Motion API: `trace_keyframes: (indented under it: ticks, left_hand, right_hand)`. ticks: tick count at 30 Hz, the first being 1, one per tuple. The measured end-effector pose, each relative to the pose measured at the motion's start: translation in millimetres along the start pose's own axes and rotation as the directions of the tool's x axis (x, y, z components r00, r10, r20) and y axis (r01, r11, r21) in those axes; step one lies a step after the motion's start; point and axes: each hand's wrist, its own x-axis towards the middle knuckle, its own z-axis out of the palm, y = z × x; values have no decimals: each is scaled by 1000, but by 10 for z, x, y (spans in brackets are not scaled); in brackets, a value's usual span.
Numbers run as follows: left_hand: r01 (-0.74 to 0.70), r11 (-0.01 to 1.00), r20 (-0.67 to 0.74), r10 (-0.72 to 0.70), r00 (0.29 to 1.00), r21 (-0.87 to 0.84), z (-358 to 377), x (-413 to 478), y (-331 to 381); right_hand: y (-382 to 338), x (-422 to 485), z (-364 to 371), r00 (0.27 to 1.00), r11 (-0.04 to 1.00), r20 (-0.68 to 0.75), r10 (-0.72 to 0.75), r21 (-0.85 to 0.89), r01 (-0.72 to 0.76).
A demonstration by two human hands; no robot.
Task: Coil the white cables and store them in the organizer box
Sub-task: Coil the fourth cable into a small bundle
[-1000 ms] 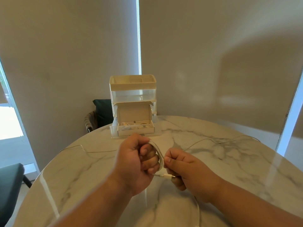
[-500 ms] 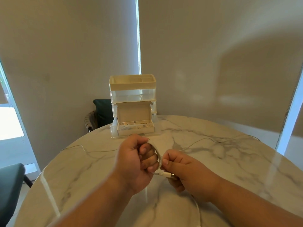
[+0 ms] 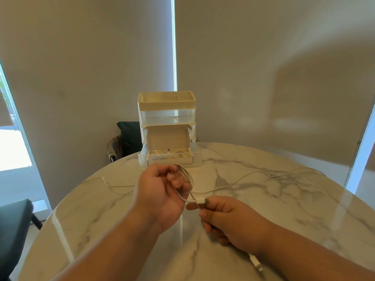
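At right hand [image 3: 233, 220], cable plug [image 3: 202, 200] pointing right

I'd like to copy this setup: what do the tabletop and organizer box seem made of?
Tabletop: polished white marble or a lookalike; grey veins, glossy reflections. Organizer box: probably cream plastic with clear, acrylic-like sections; you can see through its middle tier.

Indistinct contents of organizer box [image 3: 166, 105].
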Motion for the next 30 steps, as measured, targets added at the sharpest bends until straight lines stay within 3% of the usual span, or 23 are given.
trace_keyframes:
  ticks: [8, 20, 27, 30]
  left_hand:
    - [4, 1000, -70, -4, 998, -2, -14, 43, 18]
    - [-59, 984, -82, 73, 994, 168, -29, 72, -36]
    - [-62, 969, -159, 102, 982, 238, -94, 106, -72]
    - [-56, 966, -171, 101, 980, 252, -102, 111, -75]
  right_hand:
    - [-44, -21, -1, 999, 996, -8, 34, -86, -35]
    - [-94, -73, -23, 995, 958, -96, -18, -285, -10]
    - [-167, -103, 50, 990, 769, -75, -120, -638, 45]
    - [-176, -106, 63, 988, 708, -45, -145, -703, 72]
